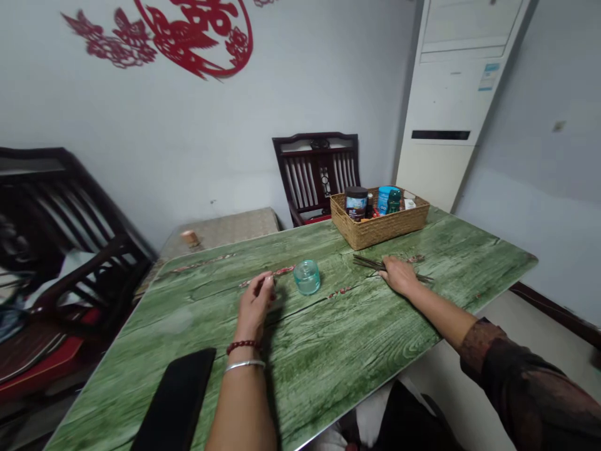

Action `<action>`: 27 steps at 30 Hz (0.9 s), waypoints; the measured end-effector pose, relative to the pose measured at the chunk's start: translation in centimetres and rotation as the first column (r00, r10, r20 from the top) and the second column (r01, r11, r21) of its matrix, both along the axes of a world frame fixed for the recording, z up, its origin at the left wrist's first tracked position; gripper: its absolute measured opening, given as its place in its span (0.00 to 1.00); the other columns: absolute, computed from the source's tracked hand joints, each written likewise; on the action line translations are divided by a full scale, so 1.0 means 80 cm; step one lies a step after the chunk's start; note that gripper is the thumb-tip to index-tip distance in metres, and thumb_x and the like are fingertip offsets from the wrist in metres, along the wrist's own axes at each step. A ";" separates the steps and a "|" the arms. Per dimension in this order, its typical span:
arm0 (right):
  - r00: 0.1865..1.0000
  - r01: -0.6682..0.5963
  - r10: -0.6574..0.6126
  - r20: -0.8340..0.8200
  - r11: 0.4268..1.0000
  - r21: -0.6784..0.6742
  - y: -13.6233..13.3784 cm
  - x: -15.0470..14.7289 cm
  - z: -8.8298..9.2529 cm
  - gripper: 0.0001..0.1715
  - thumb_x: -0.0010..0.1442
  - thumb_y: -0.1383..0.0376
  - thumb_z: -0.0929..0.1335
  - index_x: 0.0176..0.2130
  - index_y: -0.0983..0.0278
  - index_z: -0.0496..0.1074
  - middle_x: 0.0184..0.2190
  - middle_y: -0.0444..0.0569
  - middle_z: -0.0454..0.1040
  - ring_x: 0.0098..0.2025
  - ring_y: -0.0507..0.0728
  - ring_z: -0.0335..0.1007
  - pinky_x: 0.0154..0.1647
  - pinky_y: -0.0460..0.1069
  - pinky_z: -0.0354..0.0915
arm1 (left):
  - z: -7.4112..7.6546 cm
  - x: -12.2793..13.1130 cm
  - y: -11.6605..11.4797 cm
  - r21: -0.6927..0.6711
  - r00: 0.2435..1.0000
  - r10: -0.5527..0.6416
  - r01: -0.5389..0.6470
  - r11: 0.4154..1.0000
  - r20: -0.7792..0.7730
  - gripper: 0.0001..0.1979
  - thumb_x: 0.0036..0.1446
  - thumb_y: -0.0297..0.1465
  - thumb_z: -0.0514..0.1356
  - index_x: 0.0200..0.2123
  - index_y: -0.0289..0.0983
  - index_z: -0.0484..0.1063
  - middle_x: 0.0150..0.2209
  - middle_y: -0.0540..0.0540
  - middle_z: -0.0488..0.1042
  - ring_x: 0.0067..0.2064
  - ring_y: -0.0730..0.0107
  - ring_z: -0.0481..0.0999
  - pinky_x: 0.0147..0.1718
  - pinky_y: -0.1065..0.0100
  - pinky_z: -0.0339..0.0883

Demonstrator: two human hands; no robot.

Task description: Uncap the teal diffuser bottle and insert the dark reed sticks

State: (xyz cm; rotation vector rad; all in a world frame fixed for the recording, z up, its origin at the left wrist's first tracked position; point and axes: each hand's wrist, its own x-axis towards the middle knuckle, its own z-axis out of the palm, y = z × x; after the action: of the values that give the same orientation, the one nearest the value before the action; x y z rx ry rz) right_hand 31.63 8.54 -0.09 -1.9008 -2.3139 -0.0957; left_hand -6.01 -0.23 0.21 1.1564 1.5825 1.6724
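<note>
My left hand [256, 305] hovers over the green wood-grain table top [338, 357] with its fingers curled and nothing visible in them. Just to its right stands a small clear aqua glass jar [307, 277], not touched by the fingertips. My right hand [399, 275] presses on a pair of long dark chopsticks [369, 263], its fingers closed over them. Their tips fan out to the left of the hand. A black phone [176, 401] lies face down near the table's near edge, left of my left forearm.
A woven basket [380, 230] holding several jars and bottles stands at the table's far edge. Dark wooden chairs [315, 169] stand behind it and at the left [66, 213]. A small wooden cylinder [190, 238] sits on a beige surface [230, 227] beyond the table. A floor-standing air conditioner [446, 106] stands at the right.
</note>
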 end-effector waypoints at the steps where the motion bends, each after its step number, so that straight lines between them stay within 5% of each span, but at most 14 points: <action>1: 1.000 -0.014 0.013 0.022 1.000 0.021 -0.001 -0.002 0.003 0.19 0.66 0.58 0.68 0.51 0.67 0.72 0.50 0.61 0.76 0.52 0.64 0.72 0.49 0.53 0.63 | 0.005 0.006 -0.002 0.035 0.992 -0.052 0.048 0.998 0.113 0.30 0.48 0.51 0.68 0.48 0.38 0.75 0.38 0.46 0.77 0.31 0.69 0.74 0.37 0.62 0.72; 4: 0.992 -0.112 0.118 -0.050 0.987 0.112 -0.008 -0.018 0.020 0.15 0.66 0.60 0.69 0.48 0.67 0.75 0.48 0.62 0.76 0.55 0.66 0.69 0.55 0.57 0.61 | 0.020 0.029 -0.008 0.198 0.950 -0.175 0.126 0.972 0.260 0.30 0.44 0.46 0.73 0.48 0.40 0.73 0.47 0.45 0.77 0.39 0.69 0.77 0.42 0.65 0.74; 6: 0.919 -0.237 0.266 -0.290 0.962 0.131 -0.016 -0.041 0.035 0.14 0.66 0.60 0.68 0.49 0.65 0.75 0.46 0.58 0.77 0.52 0.64 0.70 0.55 0.57 0.62 | 0.029 0.047 -0.012 0.263 0.958 -0.220 0.168 0.950 0.183 0.29 0.45 0.41 0.74 0.49 0.41 0.71 0.52 0.44 0.76 0.46 0.66 0.79 0.48 0.63 0.73; 8: 0.690 -0.403 0.360 -0.628 0.912 0.081 -0.026 -0.072 0.050 0.17 0.66 0.58 0.68 0.51 0.63 0.73 0.42 0.53 0.78 0.45 0.59 0.74 0.50 0.54 0.66 | 0.037 0.069 -0.016 0.263 0.965 -0.260 0.246 0.933 0.019 0.29 0.46 0.37 0.73 0.52 0.42 0.70 0.53 0.43 0.77 0.49 0.62 0.79 0.52 0.59 0.72; 10: 0.379 -0.604 0.287 -0.880 0.797 0.000 -0.038 -0.105 0.063 0.24 0.66 0.52 0.66 0.56 0.63 0.70 0.41 0.51 0.78 0.39 0.56 0.75 0.42 0.51 0.69 | 0.046 0.093 -0.020 0.230 0.937 -0.295 0.334 0.914 -0.189 0.30 0.47 0.35 0.73 0.54 0.42 0.69 0.51 0.43 0.78 0.52 0.59 0.79 0.55 0.55 0.70; 12: 0.140 -0.743 0.144 -0.980 0.669 -0.007 -0.049 -0.129 0.072 0.31 0.63 0.46 0.68 0.57 0.62 0.69 0.44 0.51 0.77 0.37 0.55 0.74 0.33 0.48 0.69 | 0.055 0.113 -0.021 0.211 0.886 -0.269 0.365 0.907 -0.378 0.29 0.48 0.33 0.72 0.54 0.42 0.70 0.50 0.43 0.78 0.53 0.57 0.79 0.57 0.53 0.69; 14: 0.008 -0.789 0.028 -1.000 0.615 0.011 -0.054 -0.142 0.077 0.34 0.57 0.44 0.72 0.55 0.61 0.70 0.48 0.51 0.76 0.37 0.54 0.74 0.29 0.45 0.67 | 0.062 0.125 -0.019 0.202 0.839 -0.233 0.370 0.907 -0.492 0.28 0.50 0.32 0.71 0.54 0.43 0.70 0.51 0.44 0.78 0.54 0.57 0.78 0.58 0.52 0.68; 18: -0.005 -0.716 -0.091 -0.996 0.695 -0.060 -0.039 -0.138 0.079 0.35 0.49 0.47 0.77 0.50 0.61 0.68 0.41 0.48 0.77 0.25 0.49 0.70 0.20 0.43 0.62 | 0.054 0.113 0.002 0.250 0.878 -0.157 0.293 0.923 -0.452 0.37 0.50 0.38 0.71 0.62 0.44 0.63 0.62 0.39 0.70 0.64 0.51 0.69 0.61 0.48 0.63; 22: 0.042 -0.621 -0.049 -0.998 0.781 -0.065 -0.013 -0.126 0.080 0.29 0.45 0.55 0.77 0.43 0.61 0.69 0.37 0.44 0.75 0.22 0.47 0.67 0.18 0.42 0.59 | 0.016 0.081 0.033 0.266 0.957 -0.043 0.123 0.956 -0.285 0.47 0.48 0.40 0.72 0.68 0.42 0.55 0.67 0.33 0.62 0.69 0.45 0.62 0.62 0.44 0.61; 27: 0.101 -0.659 0.047 -0.994 0.752 -0.031 0.002 -0.134 0.079 0.26 0.46 0.63 0.74 0.46 0.62 0.72 0.36 0.43 0.73 0.27 0.48 0.67 0.27 0.44 0.64 | -0.029 0.073 0.051 0.102 0.946 -0.086 0.123 0.987 -0.314 0.49 0.46 0.36 0.71 0.69 0.40 0.53 0.65 0.32 0.65 0.66 0.45 0.66 0.65 0.43 0.56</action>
State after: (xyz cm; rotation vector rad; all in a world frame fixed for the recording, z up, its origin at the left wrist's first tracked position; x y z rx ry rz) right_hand 20.91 8.73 6.19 -0.7303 -1.6875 1.4764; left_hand -0.17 3.81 -2.15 1.6015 1.5851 1.5941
